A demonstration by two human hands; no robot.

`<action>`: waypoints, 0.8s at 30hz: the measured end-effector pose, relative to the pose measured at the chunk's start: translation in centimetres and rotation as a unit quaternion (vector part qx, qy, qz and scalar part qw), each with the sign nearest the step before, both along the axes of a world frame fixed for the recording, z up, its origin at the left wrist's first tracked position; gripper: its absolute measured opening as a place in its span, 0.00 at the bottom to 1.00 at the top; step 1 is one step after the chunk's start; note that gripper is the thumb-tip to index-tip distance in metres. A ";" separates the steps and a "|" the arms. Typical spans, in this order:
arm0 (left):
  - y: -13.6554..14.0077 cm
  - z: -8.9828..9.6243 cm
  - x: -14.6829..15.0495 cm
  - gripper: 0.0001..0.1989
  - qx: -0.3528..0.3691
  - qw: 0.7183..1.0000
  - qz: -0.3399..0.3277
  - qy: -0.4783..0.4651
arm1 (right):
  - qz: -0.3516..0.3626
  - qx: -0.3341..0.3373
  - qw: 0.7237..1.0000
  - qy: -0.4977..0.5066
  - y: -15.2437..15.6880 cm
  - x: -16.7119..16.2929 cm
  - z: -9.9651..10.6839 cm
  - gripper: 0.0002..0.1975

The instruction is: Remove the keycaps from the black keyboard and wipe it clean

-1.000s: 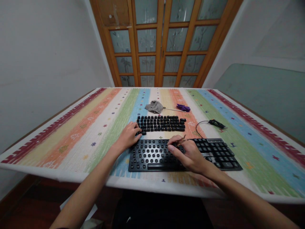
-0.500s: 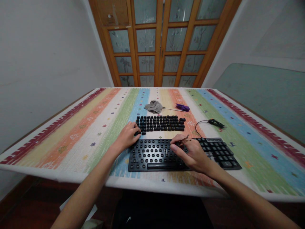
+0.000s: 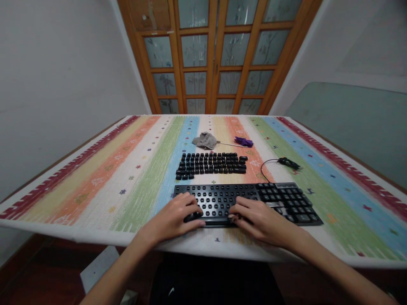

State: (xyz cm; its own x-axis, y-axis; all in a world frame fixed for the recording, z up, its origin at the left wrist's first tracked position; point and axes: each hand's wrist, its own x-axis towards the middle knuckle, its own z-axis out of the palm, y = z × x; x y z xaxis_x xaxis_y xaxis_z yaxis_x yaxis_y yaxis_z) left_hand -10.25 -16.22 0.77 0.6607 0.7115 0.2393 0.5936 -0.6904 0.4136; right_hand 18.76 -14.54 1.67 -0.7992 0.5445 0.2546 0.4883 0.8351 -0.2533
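Observation:
A black keyboard (image 3: 216,207) lies along the near side of the table, its left part stripped to bare switches with a long bar along its front. My left hand (image 3: 178,214) rests over its front left corner, fingers curled on top and thumb along the front edge, gripping it. At the middle of the front edge, my right hand (image 3: 257,218) bends its fingers together around something small and dark, mostly hidden. Behind the keyboard, loose black keycaps (image 3: 211,163) stand in rows. Keys (image 3: 297,203) still sit on the keyboard's right part.
A grey cloth (image 3: 205,140) lies beyond the keycaps, beside a thin rod (image 3: 230,145) and a purple cloth-like bundle (image 3: 243,141). The coiled cable (image 3: 288,163) lies behind the keyboard's right part. A striped cloth (image 3: 133,178) covers the table.
My left hand has left the keycap rows and come down to the keyboard's front left. My right hand has moved nearer the front edge; the brown thing above its fingers no longer shows.

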 end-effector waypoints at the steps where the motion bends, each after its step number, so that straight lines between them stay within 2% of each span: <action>1: -0.2 -0.4 0.1 0.11 0.004 1.000 -0.001 0.001 | 0.000 0.000 1.000 -0.021 -0.1 0.0 -0.5 0.05; 7: -0.5 -2.1 0.4 0.12 0.025 0.999 0.007 -0.021 | -0.028 0.020 0.994 -0.105 -0.3 0.0 -1.8 0.08; 11: -0.7 -1.9 0.4 0.10 0.053 0.998 0.007 -0.025 | -0.026 0.021 0.994 -0.105 -0.3 0.0 -1.6 0.04; 15: -0.8 -1.5 0.5 0.09 0.067 0.998 0.001 -0.010 | -0.010 0.030 0.993 -0.117 -0.3 0.1 -1.7 0.07; 18: -0.9 -1.3 0.7 0.09 0.090 0.996 -0.010 0.008 | 0.006 0.069 0.991 -0.116 -0.2 0.0 -2.0 0.07; 24: -1.4 -1.8 1.2 0.12 0.176 0.982 -0.004 0.066 | 0.050 0.196 0.977 -0.072 -0.3 -0.5 -3.1 0.13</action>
